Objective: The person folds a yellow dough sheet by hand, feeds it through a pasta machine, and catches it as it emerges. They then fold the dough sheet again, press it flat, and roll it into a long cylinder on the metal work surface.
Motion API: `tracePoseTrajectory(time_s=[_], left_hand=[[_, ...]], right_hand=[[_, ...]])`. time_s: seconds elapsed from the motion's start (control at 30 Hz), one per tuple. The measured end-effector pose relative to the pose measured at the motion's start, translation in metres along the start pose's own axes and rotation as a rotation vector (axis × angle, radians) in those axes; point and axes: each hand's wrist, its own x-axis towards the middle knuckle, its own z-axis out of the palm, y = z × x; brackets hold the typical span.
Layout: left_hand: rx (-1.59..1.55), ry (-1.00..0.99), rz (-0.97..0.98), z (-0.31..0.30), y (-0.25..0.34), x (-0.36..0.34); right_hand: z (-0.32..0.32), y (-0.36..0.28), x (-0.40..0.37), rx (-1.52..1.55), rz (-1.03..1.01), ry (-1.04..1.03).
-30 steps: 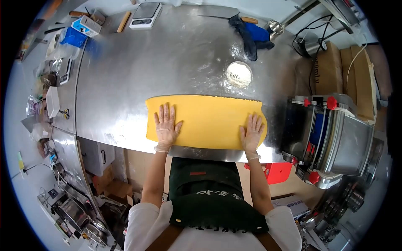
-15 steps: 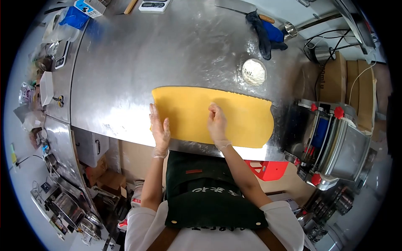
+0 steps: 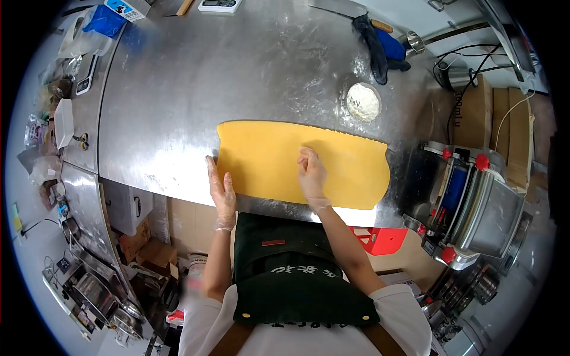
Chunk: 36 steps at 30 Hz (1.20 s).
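A wide yellow sheet of dough (image 3: pixel 261 160) lies flat along the front edge of the steel table. My left hand (image 3: pixel 222 193), in a clear glove, is by the sheet's left end with its fingers stretched out and nothing in it. Over the middle of the dough is my right hand (image 3: pixel 312 177), also gloved, its fingers curled together. Whatever those fingers may hold is hidden. Beyond the sheet, to the right, stands a clear bowl of white flour (image 3: pixel 363 102).
A dough roller machine (image 3: pixel 475 207) with red knobs stands at the right. Dark blue cloth (image 3: pixel 374 50) and a metal cup (image 3: pixel 413 43) are at the back right. A white scale (image 3: pixel 219 5) sits at the far edge, scissors (image 3: pixel 82 141) at the left. Powder marks the steel table (image 3: pixel 237 71).
My left hand has moved a little left, off the dough's left end. My right hand stays over the middle with its fingers still curled. The view has shifted slightly.
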Motion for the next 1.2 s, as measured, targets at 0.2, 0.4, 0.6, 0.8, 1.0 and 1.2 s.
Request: tracePoseTrajectory(time_s=[0.2, 0.4, 0.6, 0.8, 1.0, 1.2], left_hand=[[-0.065, 0.021, -0.052, -0.002, -0.002, -0.001], [-0.052, 0.008, -0.052, -0.004, -0.006, -0.001], [-0.087, 0.026, -0.062, -0.008, -0.005, -0.002], [-0.115, 0.07, -0.081, -0.01, 0.005, -0.003], [-0.101, 0.091, -0.068, -0.011, 0.006, -0.004], [-0.148, 0.075, -0.065, -0.008, 0.005, -0.004]], right_hand=[[0.005, 0.0, 0.004, 0.091, 0.024, 0.126], [0.01, -0.009, 0.012, -0.235, -0.127, 0.152], [0.019, -0.007, 0.014, -0.399, -0.109, 0.127], [0.024, 0.005, 0.015, -0.51, -0.233, 0.141], [0.003, -0.003, -0.006, 0.018, 0.111, -0.003], [-0.01, -0.006, -0.004, 0.524, 0.308, 0.079]])
